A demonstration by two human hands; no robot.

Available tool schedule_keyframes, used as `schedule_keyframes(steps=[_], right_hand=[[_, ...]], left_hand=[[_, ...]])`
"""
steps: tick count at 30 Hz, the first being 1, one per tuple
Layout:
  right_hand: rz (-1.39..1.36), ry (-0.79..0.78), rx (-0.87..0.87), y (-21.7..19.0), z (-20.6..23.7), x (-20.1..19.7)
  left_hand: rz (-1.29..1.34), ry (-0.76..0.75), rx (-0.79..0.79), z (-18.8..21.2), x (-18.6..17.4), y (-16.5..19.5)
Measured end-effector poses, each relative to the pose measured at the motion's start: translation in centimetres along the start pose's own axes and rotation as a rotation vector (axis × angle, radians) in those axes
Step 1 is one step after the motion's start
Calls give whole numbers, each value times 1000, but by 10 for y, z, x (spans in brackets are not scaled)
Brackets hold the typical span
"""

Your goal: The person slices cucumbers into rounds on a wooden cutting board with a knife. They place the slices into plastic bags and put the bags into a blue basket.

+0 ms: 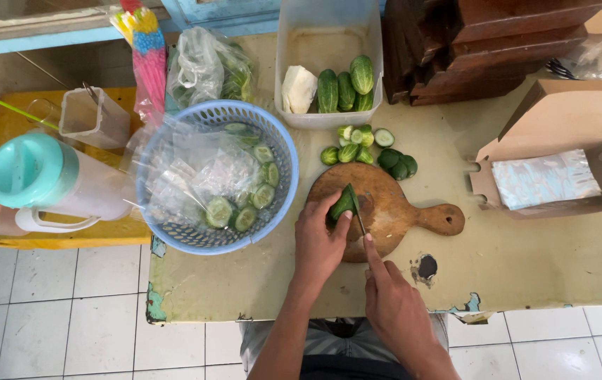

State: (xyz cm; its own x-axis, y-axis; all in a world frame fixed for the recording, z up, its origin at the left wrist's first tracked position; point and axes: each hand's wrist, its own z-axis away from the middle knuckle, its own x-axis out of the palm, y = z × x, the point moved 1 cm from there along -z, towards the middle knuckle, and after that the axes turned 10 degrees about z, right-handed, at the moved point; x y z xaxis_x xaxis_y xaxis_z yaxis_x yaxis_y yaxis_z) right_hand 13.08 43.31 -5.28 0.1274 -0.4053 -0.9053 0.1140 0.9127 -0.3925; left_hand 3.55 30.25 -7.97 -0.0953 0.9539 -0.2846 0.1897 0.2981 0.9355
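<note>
My left hand (pixel 320 239) presses a green cucumber (pixel 344 203) down on a round wooden cutting board (pixel 399 211). My right hand (pixel 394 302) grips a knife (pixel 358 217), index finger stretched along its back, with the blade set against the cucumber's right side. Cut cucumber ends and pieces (pixel 368 148) lie on the table just beyond the board. To the left, a blue plastic basket (pixel 283 165) holds cucumber slices (pixel 244 204) and clear plastic bags.
A clear tub (pixel 294 70) with whole cucumbers and a white block stands at the back. An open cardboard box (pixel 561 155) sits right, dark wooden pieces (pixel 484 49) behind it. A teal-lidded jug (pixel 40 179) and a clear container (pixel 93 116) rest on a yellow surface left.
</note>
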Motion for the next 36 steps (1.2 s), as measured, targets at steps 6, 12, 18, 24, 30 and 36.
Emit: schedule_keyframes(steps=[6,12,18,24,30,36], right_hand=[[-21,4,-31,1,-4,-5],[-19,-18,-38,-4,-11,-7],[24,-4,-41,-6,-17,-4],[76,-13,-96,-6,-20,-12],[170,-81,-81,-11,-19,-23],[225,-77,-125,-14,-23,-28]], left_hand=[[38,-38,-35,-4,-1,-1],[22,-35,21,-7,-2,-1],[11,-53,-43,-7,-2,-3],[48,-26,-14,-9,0,-4],[61,-62,-109,-12,-3,-5],[85,-99,-123,-14,-9,-3]])
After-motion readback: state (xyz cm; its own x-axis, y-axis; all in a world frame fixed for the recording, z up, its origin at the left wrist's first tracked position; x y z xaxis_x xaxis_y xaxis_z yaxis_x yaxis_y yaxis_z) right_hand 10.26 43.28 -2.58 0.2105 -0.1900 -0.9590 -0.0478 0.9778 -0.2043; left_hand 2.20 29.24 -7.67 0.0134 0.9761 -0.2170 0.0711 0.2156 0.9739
